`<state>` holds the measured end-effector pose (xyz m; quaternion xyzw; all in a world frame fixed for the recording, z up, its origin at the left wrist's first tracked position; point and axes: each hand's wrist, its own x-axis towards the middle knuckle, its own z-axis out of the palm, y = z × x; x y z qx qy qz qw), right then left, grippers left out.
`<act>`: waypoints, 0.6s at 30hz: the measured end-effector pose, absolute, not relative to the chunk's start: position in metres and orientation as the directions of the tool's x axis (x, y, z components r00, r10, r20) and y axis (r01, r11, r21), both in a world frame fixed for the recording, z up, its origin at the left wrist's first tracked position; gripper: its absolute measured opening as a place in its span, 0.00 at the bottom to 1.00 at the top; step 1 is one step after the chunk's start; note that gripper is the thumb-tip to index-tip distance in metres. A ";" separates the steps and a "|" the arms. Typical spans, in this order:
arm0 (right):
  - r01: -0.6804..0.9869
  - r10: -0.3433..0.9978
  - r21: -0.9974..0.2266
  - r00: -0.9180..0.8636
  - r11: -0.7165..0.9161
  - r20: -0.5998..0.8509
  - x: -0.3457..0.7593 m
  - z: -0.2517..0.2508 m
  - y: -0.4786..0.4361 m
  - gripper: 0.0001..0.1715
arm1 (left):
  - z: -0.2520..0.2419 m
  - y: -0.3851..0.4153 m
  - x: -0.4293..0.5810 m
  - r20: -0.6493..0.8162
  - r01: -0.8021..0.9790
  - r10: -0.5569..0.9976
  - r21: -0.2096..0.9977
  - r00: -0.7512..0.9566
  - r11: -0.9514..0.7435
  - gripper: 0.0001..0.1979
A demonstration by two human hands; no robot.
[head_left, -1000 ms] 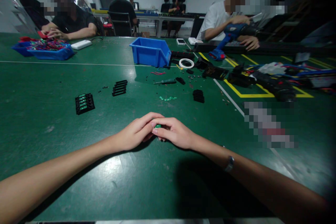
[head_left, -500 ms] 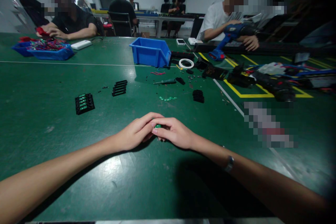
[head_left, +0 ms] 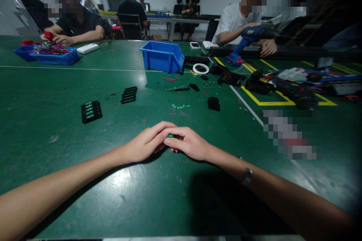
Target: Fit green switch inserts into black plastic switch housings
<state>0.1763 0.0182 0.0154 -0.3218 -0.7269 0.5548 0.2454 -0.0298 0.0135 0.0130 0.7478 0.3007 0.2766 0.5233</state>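
Left hand (head_left: 143, 145): fingers (head_left: 162, 125) curled in, thumb right up against the bit being held, so yeah, closed on it. Some fingertips are tucked out of sight.
Right hand (head_left: 194, 144): thumb and index pinched on the same bit, meeting the left hand.
Small green piece (head_left: 170, 136): right between both sets of fingers, mostly covered, so can't tell its full shape.
Wristband (head_left: 247, 176): silvery, on the right wrist, well behind the fingers.
Green bits (head_left: 181, 106): a loose curved row on the table (head_left: 158, 203), just beyond the fingers.
Black parts (head_left: 213, 103): a little cluster, beyond the fingers and off to the right.
Slotted black pieces (head_left: 129, 95): lined up, beyond the fingers to the left.
Black-and-green row (head_left: 91, 112): black parts with green in them, further left of the fingers.
Screwdriver (head_left: 182, 88): lying flat past the green bits, pretty much straight ahead of the fingers.
Red wires (head_left: 170, 79): a few short ones, just past the screwdriver.
Blue bin (head_left: 162, 58): far ahead of the fingers, white ring (head_left: 201, 73) near its right side.
Blue drill (head_left: 249, 34): way off, ahead and right of the fingers, near a co-worker in a white shirt (head_left: 226, 20).
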 end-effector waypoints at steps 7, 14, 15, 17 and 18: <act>0.201 0.742 -0.962 -0.671 0.184 0.002 0.176 0.015 0.018 0.10 | 0.012 0.014 -0.029 0.106 0.165 0.742 0.945 0.662 -0.282 0.20; 0.207 0.747 -0.964 -0.665 0.169 -0.011 0.176 0.016 0.018 0.10 | 0.012 0.015 -0.030 0.111 0.159 0.742 0.946 0.661 -0.284 0.20; 0.205 0.747 -0.964 -0.664 0.167 -0.011 0.176 0.016 0.017 0.10 | 0.012 0.014 -0.030 0.113 0.160 0.742 0.945 0.661 -0.286 0.20; 0.200 0.747 -0.965 -0.665 0.170 -0.006 0.175 0.016 0.017 0.10 | 0.013 0.014 -0.030 0.110 0.164 0.742 0.944 0.661 -0.287 0.20; 0.199 0.747 -0.965 -0.665 0.172 -0.004 0.175 0.017 0.017 0.10 | 0.013 0.014 -0.030 0.108 0.166 0.743 0.944 0.661 -0.285 0.20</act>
